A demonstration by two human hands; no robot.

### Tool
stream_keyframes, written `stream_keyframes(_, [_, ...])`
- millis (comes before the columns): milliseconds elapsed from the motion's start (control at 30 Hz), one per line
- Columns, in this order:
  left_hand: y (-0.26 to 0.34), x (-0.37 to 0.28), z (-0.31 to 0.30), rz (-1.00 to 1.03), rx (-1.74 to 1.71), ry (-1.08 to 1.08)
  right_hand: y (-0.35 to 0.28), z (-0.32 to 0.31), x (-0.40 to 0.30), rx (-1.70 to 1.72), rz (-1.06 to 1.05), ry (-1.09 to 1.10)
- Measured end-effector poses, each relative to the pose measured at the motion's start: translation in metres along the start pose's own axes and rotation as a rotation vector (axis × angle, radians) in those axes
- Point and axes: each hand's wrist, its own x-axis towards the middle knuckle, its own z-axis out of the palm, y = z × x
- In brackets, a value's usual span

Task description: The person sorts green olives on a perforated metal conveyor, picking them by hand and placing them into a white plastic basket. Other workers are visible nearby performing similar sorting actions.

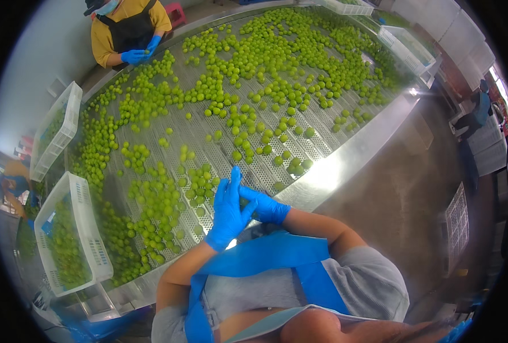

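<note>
My left hand (229,212), in a blue disposable glove, is held up over the near edge of a perforated metal sorting table (318,141), its fingers stretched. My right hand (264,206), gloved the same way, meets it, and the fingers of the two hands touch or cross. No fruit shows in either hand; the palm sides are partly hidden. Many round green fruits, looking like limes (200,184), lie loose on the slotted surface just beyond and to the left of the hands, with more (279,47) spread towards the far side.
White plastic crates of green fruit stand at the left edge, one near (99,253) and one farther (76,98); another crate (408,49) is at the far right. A co-worker (129,30) in blue gloves stands across the table. Other people are at far left and far right.
</note>
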Motion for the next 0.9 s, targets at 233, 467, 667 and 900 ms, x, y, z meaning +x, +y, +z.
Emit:
stream_keyframes(233, [0.026, 0.025, 0.015, -0.028, 0.129, -0.003, 0.023, -0.061, 0.021, -0.207, -0.399, -0.294])
stream_keyframes(467, [0.063, 0.122, 0.054, 0.009, 0.196, 0.066, -0.069, -0.154, -0.027, 0.177, 0.000, 0.018])
stream_keyframes(667, [0.035, 0.271, 0.088, -0.028, 0.265, 0.183, -0.153, -0.282, -0.119, -0.167, -0.210, 0.590])
stream_keyframes(900, [-0.019, 0.468, 0.139, -0.011, 0.413, 0.242, -0.158, -0.397, -0.157, -0.799, -0.613, 0.922])
